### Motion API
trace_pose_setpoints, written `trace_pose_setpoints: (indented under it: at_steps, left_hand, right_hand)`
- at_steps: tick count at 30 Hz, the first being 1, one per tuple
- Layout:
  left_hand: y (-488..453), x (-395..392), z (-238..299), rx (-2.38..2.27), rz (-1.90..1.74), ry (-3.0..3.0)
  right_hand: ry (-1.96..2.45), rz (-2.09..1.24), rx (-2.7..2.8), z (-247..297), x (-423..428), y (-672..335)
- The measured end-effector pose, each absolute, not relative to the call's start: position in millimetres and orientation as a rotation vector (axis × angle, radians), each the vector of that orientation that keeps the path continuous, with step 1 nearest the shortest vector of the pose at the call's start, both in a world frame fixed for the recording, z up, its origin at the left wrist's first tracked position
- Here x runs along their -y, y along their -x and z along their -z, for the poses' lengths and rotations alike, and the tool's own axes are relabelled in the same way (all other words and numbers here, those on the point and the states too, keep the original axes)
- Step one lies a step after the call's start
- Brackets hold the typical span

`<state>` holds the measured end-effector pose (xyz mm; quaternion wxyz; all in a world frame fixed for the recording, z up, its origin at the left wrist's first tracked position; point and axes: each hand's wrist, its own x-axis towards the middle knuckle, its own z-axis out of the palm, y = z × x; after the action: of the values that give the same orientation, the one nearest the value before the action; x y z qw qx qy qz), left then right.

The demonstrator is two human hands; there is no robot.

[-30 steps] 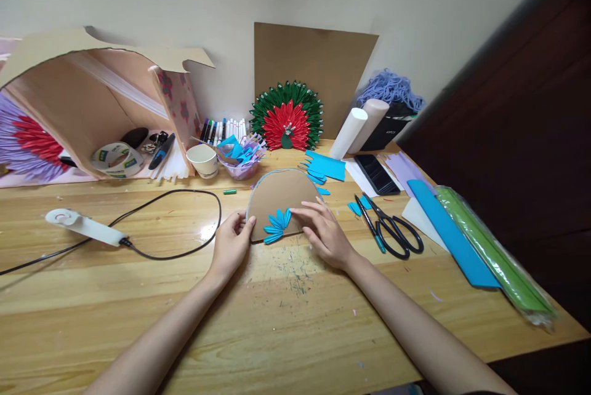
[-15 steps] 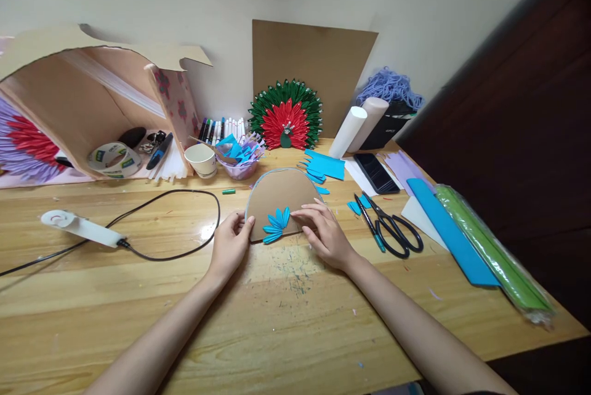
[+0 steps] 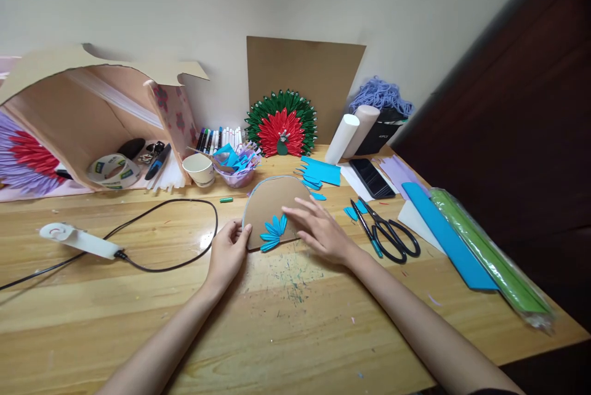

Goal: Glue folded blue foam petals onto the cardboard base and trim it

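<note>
A half-round piece of brown cardboard (image 3: 270, 198) with a blue line along its curved edge lies in front of me. Several folded blue paper petals (image 3: 273, 233) fan out at its lower edge. My left hand (image 3: 229, 253) grips the cardboard's lower left corner, thumb on top and fingers at the edge. Over the right part of the cardboard, my right hand (image 3: 318, 229) is spread, its fingertips beside the rightmost petal. Whether those fingertips press on the board, I cannot tell. Nothing shows between the right fingers.
Right of the board lie black scissors (image 3: 392, 232), a pen (image 3: 367, 229), cut blue paper (image 3: 323, 170) and a phone (image 3: 372, 178). A white corded tool (image 3: 80, 240) lies left. Behind stand a paper cup (image 3: 198, 170), a scrap bowl (image 3: 237, 178) and a red-green paper peacock (image 3: 282, 127).
The right hand's fingers have spread and reach slightly further over the cardboard. The left hand keeps its hold. The whole view has shifted a little with the head.
</note>
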<state>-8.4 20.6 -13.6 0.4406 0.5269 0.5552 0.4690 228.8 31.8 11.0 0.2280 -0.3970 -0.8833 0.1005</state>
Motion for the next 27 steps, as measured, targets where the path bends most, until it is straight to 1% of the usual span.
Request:
trace_pose_setpoints:
  at_steps: [2, 5, 7, 11, 16, 20, 21, 24, 27]
  left_hand:
    - [9, -21, 14, -1.383, -1.153, -1.313]
    - [9, -23, 13, -1.381, -1.14, -1.281]
    - [10, -23, 12, -1.378, -1.144, -1.259]
    - [10, -23, 10, -1.363, -1.148, -1.244]
    - [12, -25, 12, -1.38, -1.157, -1.235]
    - [11, -25, 9, -1.373, -1.172, -1.21]
    - [11, -25, 7, -1.381, -1.178, -1.196]
    - [12, -28, 1, -1.43, -1.172, -1.146]
    - [15, -34, -1, -1.432, -1.165, -1.123]
  right_hand:
    - [1.108, -0.274, 2.497, -10, -36, -232]
    - [1.378, -0.218, 2.339, -8, -41, -238]
    - [1.46, -0.19, 2.267, -7, -41, -242]
    - [1.341, -0.259, 2.448, -6, -37, -245]
    - [1.549, -0.158, 2.298, -3, -39, -245]
    - [1.309, -0.194, 2.534, -2, -39, -241]
    - [1.327, -0.196, 2.532, -1, -40, -241]
    - [1.553, -0.112, 2.25, 0, -43, -248]
    - [1.577, -0.097, 1.932, -4, -46, -264]
